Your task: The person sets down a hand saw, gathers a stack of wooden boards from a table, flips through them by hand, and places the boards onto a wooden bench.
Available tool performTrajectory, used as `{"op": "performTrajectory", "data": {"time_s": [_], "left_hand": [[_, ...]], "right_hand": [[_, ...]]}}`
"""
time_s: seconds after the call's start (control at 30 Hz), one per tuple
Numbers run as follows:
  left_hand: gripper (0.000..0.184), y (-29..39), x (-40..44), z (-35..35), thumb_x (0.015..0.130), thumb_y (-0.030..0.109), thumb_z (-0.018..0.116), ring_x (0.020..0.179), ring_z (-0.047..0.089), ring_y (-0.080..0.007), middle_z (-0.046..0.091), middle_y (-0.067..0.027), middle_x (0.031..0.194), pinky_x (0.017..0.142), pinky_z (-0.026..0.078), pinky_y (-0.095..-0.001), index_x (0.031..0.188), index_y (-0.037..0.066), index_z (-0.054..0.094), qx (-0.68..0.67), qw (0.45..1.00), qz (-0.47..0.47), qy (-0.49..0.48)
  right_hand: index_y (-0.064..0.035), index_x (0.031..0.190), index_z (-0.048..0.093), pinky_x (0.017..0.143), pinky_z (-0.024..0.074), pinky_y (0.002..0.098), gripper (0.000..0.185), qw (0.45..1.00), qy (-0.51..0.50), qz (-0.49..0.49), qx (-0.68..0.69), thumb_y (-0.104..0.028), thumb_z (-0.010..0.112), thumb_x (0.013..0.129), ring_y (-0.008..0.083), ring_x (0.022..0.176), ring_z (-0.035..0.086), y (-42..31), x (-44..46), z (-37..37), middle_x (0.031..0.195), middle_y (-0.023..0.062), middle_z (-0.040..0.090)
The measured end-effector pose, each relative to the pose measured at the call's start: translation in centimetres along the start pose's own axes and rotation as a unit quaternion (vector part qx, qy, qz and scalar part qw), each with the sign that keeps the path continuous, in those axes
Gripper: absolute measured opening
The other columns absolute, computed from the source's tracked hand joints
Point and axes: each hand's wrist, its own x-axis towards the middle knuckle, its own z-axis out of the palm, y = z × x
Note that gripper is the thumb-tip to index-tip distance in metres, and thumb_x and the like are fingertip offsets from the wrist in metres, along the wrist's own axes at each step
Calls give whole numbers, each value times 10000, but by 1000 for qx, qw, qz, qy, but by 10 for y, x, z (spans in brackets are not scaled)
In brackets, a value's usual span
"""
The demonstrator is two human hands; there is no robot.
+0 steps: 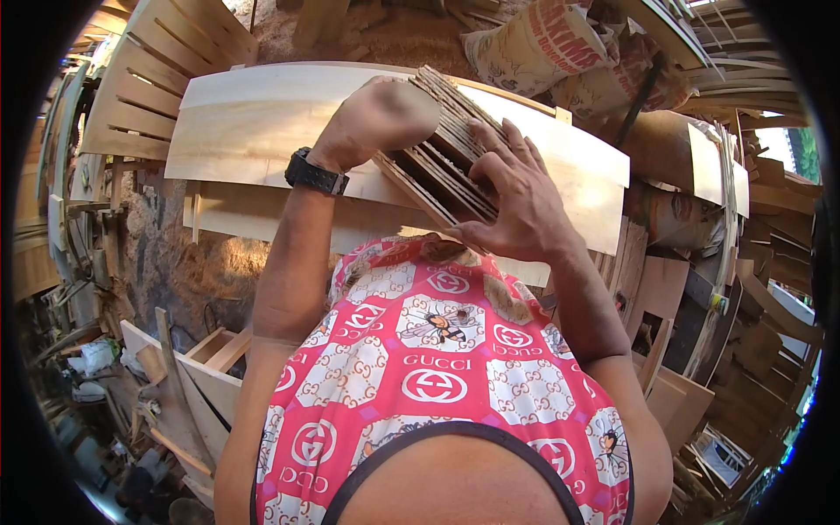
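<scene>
A stack of thin wooden boards stands on edge above the pale wooden surface, slanting from upper middle toward my body, with dark gaps between some boards. My right hand grips its right side, the fingers laid across the board edges and the thumb at the near end. Against the stack's left side, my left hand is closed, though a blurred patch covers most of its fingers. A black watch is on my left wrist. Beneath the stack lies a broad, light plywood panel.
Printed sacks sit beyond the panel on sawdust-covered ground. A slatted wooden piece leans at the upper left. More boards and scrap wood crowd the right side, and a wooden frame stands at the lower left.
</scene>
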Motion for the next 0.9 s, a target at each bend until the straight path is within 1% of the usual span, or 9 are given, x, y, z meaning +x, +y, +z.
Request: {"op": "performTrajectory", "data": {"time_s": [0.43,0.5,0.53,0.57,0.6,0.67,0.7,0.77,0.9], "left_hand": [[332,-9,10,7,982,258,722,886,602,-93,673,-39,1002,796,508,-246,1150,-14,632,91,990,-16,110],[452,-16,12,10,939,318,749,934,651,-210,709,-119,1046,878,523,-315,1161,-55,625,113,976,23,187],[452,-110,29,-19,939,318,749,934,651,-210,709,-119,1046,878,523,-315,1161,-55,625,130,968,54,208],[387,-200,34,-27,1064,289,482,1190,565,-273,625,-167,1299,1070,448,-357,1250,-33,590,157,965,164,130],[411,-121,30,-12,1101,201,330,1263,585,-215,639,-133,1351,1110,460,-352,1335,-34,573,-164,972,107,130],[394,-74,12,-14,1096,254,430,1273,583,-230,633,-140,1364,1131,426,-340,1359,-12,554,-111,984,115,74],[633,-86,15,-17,1088,404,477,1405,479,-269,524,-194,1500,1194,362,-389,1518,-45,361,-328,939,104,-6],[885,-117,12,-27,963,505,671,1487,363,-295,390,-200,1597,1246,260,-413,1556,-41,305,-312,944,102,-1],[1074,-167,-18,-24,800,404,876,1490,350,-205,391,-92,1613,1241,255,-385,1596,7,275,-298,951,63,-40]], "right_hand": [[-51,1355,482,1155,356,538,693,993,93,-27,63,-195,752,734,461,1431,395,-6,1,21,1544,270,416],[-44,1460,419,1143,368,510,851,992,103,27,63,-213,742,691,450,1419,409,-9,4,25,1570,275,381],[-18,1520,356,1125,382,510,965,993,111,31,35,-252,757,675,460,1369,445,-5,6,33,1566,284,378],[0,1538,335,1114,385,521,1015,994,109,31,-9,-296,768,669,458,1341,461,9,5,51,1565,278,384],[15,1560,299,1104,391,522,1080,993,109,24,-44,-339,776,658,450,1339,461,12,8,56,1569,268,386],[23,1574,276,1086,403,509,1162,995,56,79,-16,-390,805,625,426,1299,484,-2,19,32,1451,249,481],[35,1570,275,1082,407,501,1184,994,23,111,-5,-405,817,614,420,1284,493,-4,24,25,1399,247,509],[58,1557,270,1059,418,488,1161,994,13,103,-28,-415,804,642,412,1243,521,-9,33,17,1350,243,522],[86,1537,280,1057,443,465,1194,987,-38,155,-27,-454,835,628,406,1236,535,-10,42,24,1317,273,522]]}}
